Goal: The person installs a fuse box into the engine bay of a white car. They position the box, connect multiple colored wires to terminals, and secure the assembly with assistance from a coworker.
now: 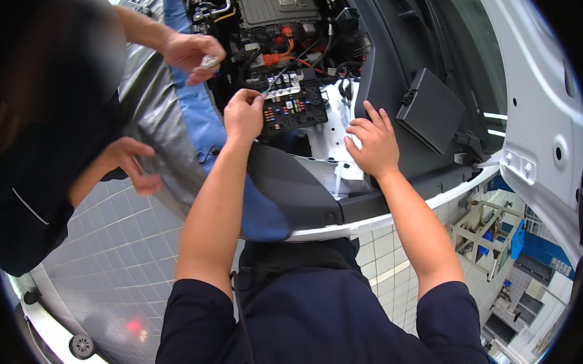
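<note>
At the left edge of a black fuse box with several small coloured fuses is my left hand, its thumb and fingers pinched together. A thin wire runs up from near those fingertips, but what they hold is too small to make out. My right hand lies on the black plastic trim right of the fuse box, fingers spread and holding nothing. Between the box and my right hand shows a white metal body panel. A silvery metal strip runs along the far side of the box.
At the left, a co-worker's hand pinches a small whitish piece; their other hand is lower down. Orange cables and a grey cover fill the engine bay. A black lid lies right. A blue-edged cover drapes the car's front.
</note>
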Demonstrator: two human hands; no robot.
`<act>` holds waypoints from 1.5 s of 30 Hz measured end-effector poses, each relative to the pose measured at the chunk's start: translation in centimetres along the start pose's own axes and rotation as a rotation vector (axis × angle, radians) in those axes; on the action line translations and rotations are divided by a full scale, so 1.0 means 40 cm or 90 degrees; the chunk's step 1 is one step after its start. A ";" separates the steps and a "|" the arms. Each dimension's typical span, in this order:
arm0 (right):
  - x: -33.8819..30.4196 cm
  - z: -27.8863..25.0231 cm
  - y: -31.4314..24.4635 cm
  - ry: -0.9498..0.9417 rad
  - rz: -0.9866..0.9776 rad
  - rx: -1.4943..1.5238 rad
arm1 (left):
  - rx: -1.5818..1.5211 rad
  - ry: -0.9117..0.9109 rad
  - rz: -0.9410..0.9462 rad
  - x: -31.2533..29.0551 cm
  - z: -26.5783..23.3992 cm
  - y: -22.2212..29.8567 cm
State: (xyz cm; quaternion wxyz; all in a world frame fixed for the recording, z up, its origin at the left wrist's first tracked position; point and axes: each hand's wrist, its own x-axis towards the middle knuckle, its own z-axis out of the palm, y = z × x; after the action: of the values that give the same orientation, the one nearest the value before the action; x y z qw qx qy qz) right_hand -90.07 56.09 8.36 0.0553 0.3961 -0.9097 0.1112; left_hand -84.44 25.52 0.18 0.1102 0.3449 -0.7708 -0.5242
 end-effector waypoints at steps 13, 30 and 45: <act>0.012 -0.012 -0.017 -0.013 -0.010 -0.002 | -0.005 0.028 0.025 -0.012 -0.013 0.014; 0.011 -0.020 -0.033 -0.013 0.001 0.003 | -0.029 0.024 0.012 -0.017 -0.022 0.021; 0.003 -0.026 -0.010 0.004 -0.014 -0.004 | 0.048 0.090 0.103 -0.028 0.008 0.023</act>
State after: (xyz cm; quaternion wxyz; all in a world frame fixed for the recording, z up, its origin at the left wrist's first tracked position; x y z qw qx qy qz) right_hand -89.85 55.98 9.46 0.0607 0.4058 -0.9054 0.1094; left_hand -84.18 26.68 1.07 0.1935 0.3214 -0.8056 -0.4586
